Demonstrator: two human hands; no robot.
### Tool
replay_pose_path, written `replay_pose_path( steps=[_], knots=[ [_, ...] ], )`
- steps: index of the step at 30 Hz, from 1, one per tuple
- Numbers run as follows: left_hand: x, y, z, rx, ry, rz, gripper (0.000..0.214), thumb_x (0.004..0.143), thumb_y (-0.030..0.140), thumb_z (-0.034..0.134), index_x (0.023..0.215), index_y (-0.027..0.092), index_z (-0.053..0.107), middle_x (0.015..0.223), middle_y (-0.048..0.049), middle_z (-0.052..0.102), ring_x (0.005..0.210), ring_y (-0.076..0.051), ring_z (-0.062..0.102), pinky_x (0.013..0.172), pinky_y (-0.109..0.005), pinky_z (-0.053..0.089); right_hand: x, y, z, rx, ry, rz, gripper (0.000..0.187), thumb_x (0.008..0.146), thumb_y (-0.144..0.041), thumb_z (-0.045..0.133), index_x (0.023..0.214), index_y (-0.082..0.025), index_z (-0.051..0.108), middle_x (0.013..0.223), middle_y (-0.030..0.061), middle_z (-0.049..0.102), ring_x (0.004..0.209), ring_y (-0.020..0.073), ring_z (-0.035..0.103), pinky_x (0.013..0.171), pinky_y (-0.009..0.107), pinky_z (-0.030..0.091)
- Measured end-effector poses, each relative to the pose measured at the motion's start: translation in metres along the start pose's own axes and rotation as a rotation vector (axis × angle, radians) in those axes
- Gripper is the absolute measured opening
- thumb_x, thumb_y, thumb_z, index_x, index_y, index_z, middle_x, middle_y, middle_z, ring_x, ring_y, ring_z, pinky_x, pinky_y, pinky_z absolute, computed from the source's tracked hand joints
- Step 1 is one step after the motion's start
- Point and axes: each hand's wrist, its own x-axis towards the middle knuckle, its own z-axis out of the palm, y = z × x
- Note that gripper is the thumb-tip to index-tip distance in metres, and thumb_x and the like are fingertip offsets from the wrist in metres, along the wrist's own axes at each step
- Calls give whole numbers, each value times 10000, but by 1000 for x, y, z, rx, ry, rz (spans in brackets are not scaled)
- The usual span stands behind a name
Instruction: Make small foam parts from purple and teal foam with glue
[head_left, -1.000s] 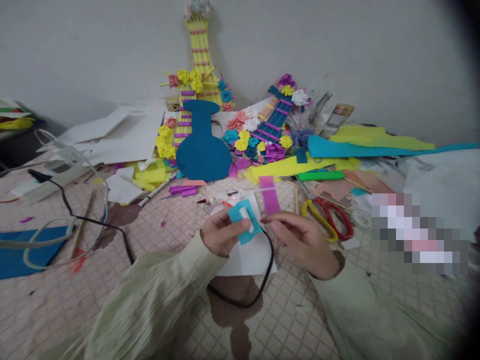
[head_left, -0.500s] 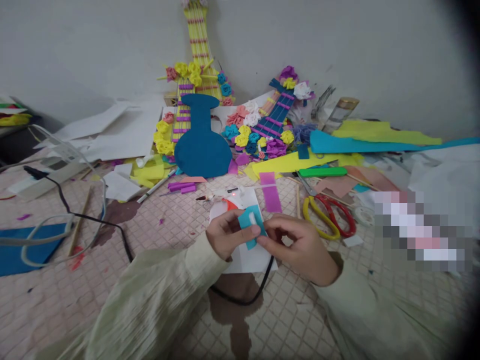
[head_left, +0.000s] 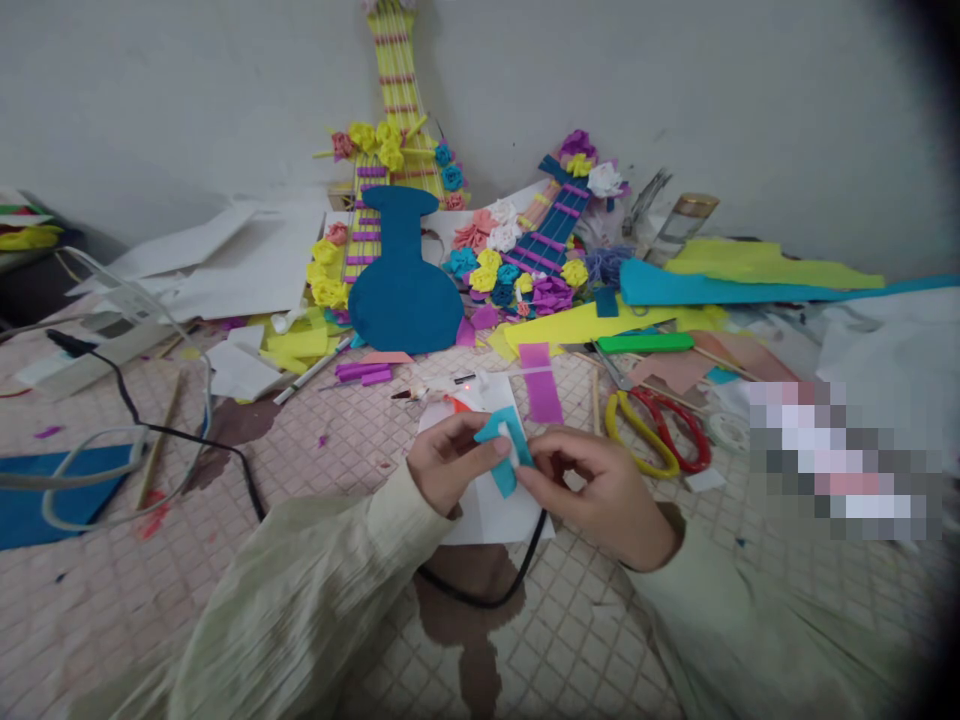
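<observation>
Close above a white paper sheet [head_left: 486,520], my left hand [head_left: 452,465] pinches a small turquoise paper strip [head_left: 508,482] between thumb and fingers. A short white stick-like piece [head_left: 513,446] lies along the strip's face, with my left thumb tip beside it. My right hand [head_left: 596,490] has its thumb and fingertips closed at the strip's right edge. Just beyond my hands a white glue gun [head_left: 487,388] with an orange trigger and a lit red light rests on the sheet. Its black cord [head_left: 480,602] loops beneath my hands.
A blue guitar-shaped cutout [head_left: 407,300] leans against flower-decorated paper guitars [head_left: 551,235]. A purple strip [head_left: 541,385], yellow-handled scissors [head_left: 626,430], red-handled scissors [head_left: 679,420] and a green-handled cutter [head_left: 646,343] lie to the right. Cables [head_left: 180,432] cross the left side.
The turquoise strip has turned slightly in my fingers, showing more of the white piece. My left thumb has shifted a little left and up. My right hand has hardly moved.
</observation>
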Motion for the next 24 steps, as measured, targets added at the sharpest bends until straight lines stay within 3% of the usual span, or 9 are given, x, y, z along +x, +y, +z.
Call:
replay_pose_path(
  steps=[15,24],
  knots=[
    [0,-1,0,22,2,13,223,569,273,750,719,145,646,651,5,640,601,-93,561,580,-225,417,0,-3,0,1,-38,1,132,731,-272,579,652,-172,542,540,-39,462,482,66,403,446,197,350],
    [-3,5,2,-58,-17,-60,214,573,234,752,744,153,651,668,12,664,621,-98,592,608,-226,439,-1,-4,-1,14,-55,6,149,733,-293,582,654,-176,534,546,-41,464,480,66,404,452,202,353]
  ],
)
